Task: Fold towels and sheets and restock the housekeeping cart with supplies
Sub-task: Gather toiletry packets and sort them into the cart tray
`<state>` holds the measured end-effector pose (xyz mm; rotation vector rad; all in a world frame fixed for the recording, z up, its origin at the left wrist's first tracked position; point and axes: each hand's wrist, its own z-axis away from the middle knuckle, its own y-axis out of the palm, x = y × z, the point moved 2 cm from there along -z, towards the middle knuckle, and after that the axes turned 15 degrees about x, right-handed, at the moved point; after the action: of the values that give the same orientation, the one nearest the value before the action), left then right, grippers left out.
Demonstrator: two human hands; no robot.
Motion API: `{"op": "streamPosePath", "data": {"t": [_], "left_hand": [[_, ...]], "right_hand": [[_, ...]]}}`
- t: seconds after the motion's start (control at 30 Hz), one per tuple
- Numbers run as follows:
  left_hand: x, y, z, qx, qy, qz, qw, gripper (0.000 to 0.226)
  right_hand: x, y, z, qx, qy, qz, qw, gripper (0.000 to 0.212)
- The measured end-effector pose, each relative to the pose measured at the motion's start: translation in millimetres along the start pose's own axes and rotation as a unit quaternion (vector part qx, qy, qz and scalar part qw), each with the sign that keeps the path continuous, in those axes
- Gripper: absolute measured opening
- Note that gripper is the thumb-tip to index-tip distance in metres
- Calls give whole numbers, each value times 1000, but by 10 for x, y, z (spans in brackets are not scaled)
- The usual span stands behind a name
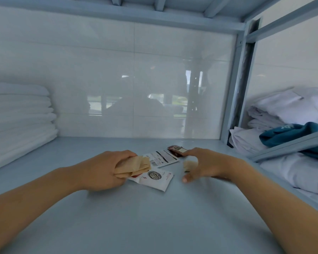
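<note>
Two hands are working over a pale blue shelf [136,217] inside a metal rack. The left hand [103,171] is gripping a small bundle of tan packets [136,166], with the fingers curled around them from the side. The right hand [206,165] is lying a little apart from it, to the right, with the fingers curled over something pale [188,165]; it is perhaps one more tan packet, but the view there is too blurred to say, so I cannot tell whether this hand is really holding it. The fingertips of the right hand are also touching or almost touching a dark red sachet [176,150] that is lying further back on the shelf.

Between the hands, two white sachets are lying flat on the shelf: one with a barcode [163,158] near the back, and one with a round dark print [154,178] nearer to the person, partly under the tan packets.

At the far left of the same shelf, a stack of folded white towels [18,116] is resting against the white back wall [136,79]. On the right, behind the rack post [235,85], folded white sheets [292,110] are lying on a neighbouring shelf, and a teal cloth [290,134] is lying on top of some of them.
</note>
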<state>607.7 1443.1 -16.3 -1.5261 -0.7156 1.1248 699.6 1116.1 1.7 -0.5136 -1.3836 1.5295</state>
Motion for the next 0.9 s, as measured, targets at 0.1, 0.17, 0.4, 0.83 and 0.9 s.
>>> {"op": "streamPosePath", "data": {"t": [0.1, 0.17, 0.4, 0.83, 0.9], "left_hand": [[3, 25, -7, -3, 2, 6, 1000, 61], [33, 30, -15, -17, -2, 23, 1000, 56], [53, 17, -35, -42, -18, 73, 996, 52], [16, 50, -24, -28, -13, 57, 998, 69], [18, 67, -24, -16, -20, 53, 998, 75]], "right_hand": [[-90, 1, -10, 42, 44, 18, 998, 106], [-66, 21, -23, 53, 48, 9, 997, 95], [214, 118, -32, 30, -42, 26, 998, 76], [388, 143, -48, -96, -155, -73, 981, 91], [404, 147, -41, -99, -167, -89, 977, 86]]}}
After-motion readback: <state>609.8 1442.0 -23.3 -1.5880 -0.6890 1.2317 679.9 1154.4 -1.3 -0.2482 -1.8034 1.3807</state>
